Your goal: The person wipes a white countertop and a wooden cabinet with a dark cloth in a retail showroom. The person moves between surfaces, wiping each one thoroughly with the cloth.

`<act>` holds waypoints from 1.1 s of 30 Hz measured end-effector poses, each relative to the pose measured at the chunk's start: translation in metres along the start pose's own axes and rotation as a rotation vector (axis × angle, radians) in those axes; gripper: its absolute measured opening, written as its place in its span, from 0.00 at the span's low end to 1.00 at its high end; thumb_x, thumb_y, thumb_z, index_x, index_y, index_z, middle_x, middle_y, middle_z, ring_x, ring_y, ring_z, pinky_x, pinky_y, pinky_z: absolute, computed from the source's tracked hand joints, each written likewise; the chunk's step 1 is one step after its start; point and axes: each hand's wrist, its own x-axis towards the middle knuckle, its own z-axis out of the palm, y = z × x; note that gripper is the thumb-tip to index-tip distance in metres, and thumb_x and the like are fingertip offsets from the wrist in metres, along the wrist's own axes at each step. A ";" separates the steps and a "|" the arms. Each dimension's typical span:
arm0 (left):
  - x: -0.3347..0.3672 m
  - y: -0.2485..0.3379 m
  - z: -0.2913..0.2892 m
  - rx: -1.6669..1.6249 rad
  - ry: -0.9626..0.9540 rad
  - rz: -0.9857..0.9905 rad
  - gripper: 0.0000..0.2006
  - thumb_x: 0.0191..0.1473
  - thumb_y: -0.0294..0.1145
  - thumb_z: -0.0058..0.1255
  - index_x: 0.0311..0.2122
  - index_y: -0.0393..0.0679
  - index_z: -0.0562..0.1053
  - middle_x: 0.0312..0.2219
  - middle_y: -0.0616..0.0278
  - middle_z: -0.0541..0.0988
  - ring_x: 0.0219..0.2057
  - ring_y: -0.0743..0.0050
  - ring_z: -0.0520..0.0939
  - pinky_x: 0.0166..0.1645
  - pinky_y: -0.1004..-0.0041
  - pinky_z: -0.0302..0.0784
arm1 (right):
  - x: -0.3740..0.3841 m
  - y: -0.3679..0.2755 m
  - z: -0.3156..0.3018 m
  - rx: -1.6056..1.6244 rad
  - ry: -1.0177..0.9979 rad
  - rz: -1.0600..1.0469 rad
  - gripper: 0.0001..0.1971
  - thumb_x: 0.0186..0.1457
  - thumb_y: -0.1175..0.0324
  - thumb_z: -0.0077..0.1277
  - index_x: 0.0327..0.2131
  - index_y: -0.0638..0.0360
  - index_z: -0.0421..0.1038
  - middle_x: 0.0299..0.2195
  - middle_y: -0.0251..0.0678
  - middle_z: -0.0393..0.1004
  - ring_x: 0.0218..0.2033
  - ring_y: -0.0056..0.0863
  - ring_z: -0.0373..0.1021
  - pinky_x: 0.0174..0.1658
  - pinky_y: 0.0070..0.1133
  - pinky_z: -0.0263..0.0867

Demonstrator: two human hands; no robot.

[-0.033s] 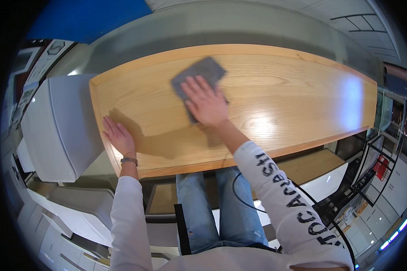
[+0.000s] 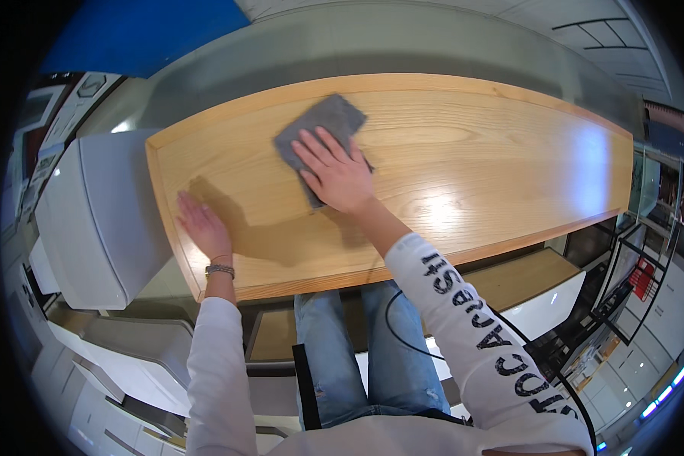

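Note:
A grey folded cloth (image 2: 317, 131) lies on the light wooden tabletop (image 2: 463, 129), left of its middle. My right hand (image 2: 338, 173) rests flat on the cloth's right part, fingers stretched out and spread over it, not gripped round it. Part of the cloth is hidden under that palm. Over the table's left end, by its near corner, is my left hand (image 2: 205, 224), its fingers straight and nothing in them. It wears a beaded bracelet (image 2: 220, 270) at the wrist and casts a shadow on the wood.
A white rounded cabinet or seat (image 2: 102, 220) stands close to the table's left end. At the right are a black metal frame rack (image 2: 623, 289) and a red basket-like thing (image 2: 644, 278). A black cable (image 2: 389, 315) hangs before my legs. A blue panel (image 2: 144, 30) lies beyond, far left.
My right hand and the cloth beneath it have slid a little to the left. My left hand has shifted slightly to the right, its fingers closer together.

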 end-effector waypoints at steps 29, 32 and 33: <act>-0.001 0.358 0.024 -0.032 -0.243 0.312 0.26 0.60 0.36 0.29 0.64 0.42 0.52 0.64 0.60 0.52 0.66 0.65 0.49 0.68 0.60 0.38 | -0.093 0.371 -0.155 -0.075 0.175 0.324 0.26 0.57 0.58 0.45 0.59 0.44 0.58 0.62 0.29 0.57 0.63 0.32 0.51 0.60 0.33 0.54; -0.002 0.362 0.024 -0.055 -0.243 0.311 0.26 0.60 0.36 0.29 0.63 0.42 0.52 0.64 0.60 0.52 0.66 0.64 0.49 0.67 0.60 0.38 | -0.131 0.453 -0.177 -0.254 0.372 0.610 0.26 0.61 0.53 0.38 0.61 0.47 0.55 0.63 0.31 0.52 0.65 0.34 0.48 0.63 0.35 0.48; -0.002 0.367 0.025 -0.064 -0.243 0.316 0.26 0.60 0.36 0.29 0.63 0.42 0.52 0.64 0.60 0.51 0.66 0.64 0.49 0.67 0.59 0.38 | -0.148 0.478 -0.183 -0.307 0.410 0.804 0.27 0.62 0.50 0.33 0.62 0.46 0.53 0.65 0.30 0.49 0.66 0.32 0.44 0.63 0.41 0.44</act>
